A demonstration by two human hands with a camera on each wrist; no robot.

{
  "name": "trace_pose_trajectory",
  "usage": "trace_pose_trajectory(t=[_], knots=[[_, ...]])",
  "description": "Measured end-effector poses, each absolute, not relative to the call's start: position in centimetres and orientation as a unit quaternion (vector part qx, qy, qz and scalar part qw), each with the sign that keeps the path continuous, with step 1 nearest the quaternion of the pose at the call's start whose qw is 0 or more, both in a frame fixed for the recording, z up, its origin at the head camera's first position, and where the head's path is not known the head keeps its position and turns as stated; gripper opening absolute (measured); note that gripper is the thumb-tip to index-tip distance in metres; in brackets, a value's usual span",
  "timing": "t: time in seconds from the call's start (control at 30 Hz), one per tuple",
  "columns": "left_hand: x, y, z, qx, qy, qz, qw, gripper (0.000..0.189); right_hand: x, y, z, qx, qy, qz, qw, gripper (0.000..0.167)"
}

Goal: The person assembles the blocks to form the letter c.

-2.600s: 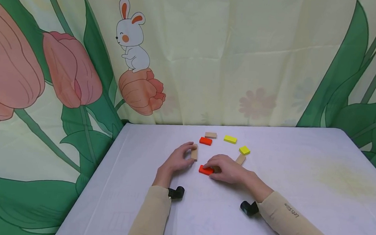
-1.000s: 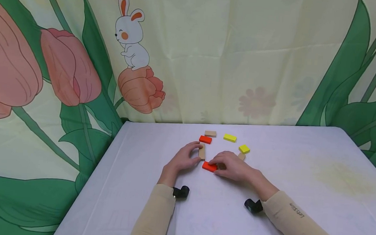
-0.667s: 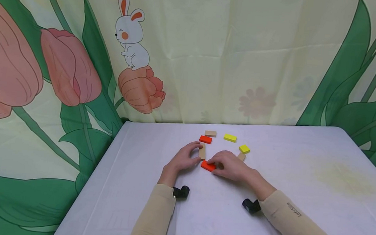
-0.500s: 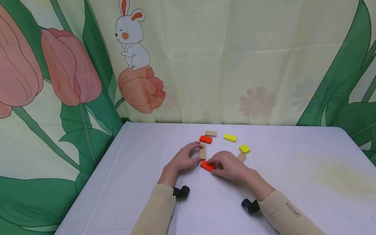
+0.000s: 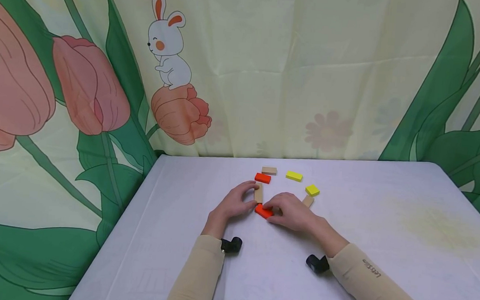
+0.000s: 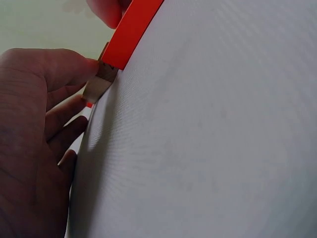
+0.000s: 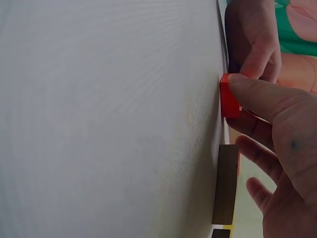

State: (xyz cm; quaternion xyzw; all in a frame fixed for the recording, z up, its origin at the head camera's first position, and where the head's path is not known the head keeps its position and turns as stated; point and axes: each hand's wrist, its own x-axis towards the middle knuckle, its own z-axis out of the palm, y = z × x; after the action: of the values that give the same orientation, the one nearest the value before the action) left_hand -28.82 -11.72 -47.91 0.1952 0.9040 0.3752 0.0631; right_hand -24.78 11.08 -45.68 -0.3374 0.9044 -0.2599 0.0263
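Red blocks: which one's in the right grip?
The near red block, pinched in the right grip. The far red block lies farther back on the white tablecloth, away from that grip.

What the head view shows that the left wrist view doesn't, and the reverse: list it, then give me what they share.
Only the head view: the rabbit print, two yellow blocks, and the person's left sleeve and right sleeve.

Only the left wrist view: the palm side of the left hand, with its lower fingers.

Both: the left hand at the plain wooden block, the nearer red block, at least part of the right hand gripping it, and the white tablecloth.
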Motion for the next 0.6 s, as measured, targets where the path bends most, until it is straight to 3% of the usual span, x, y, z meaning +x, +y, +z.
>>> trace_pose_trajectory(t=[0.6], knots=[[-28.89,-11.76,-47.83,0.203,0.901,0.378,0.061,0.048,-24.84,10.82,-45.95,-0.333,0.909,-0.249,0.022,0.034]])
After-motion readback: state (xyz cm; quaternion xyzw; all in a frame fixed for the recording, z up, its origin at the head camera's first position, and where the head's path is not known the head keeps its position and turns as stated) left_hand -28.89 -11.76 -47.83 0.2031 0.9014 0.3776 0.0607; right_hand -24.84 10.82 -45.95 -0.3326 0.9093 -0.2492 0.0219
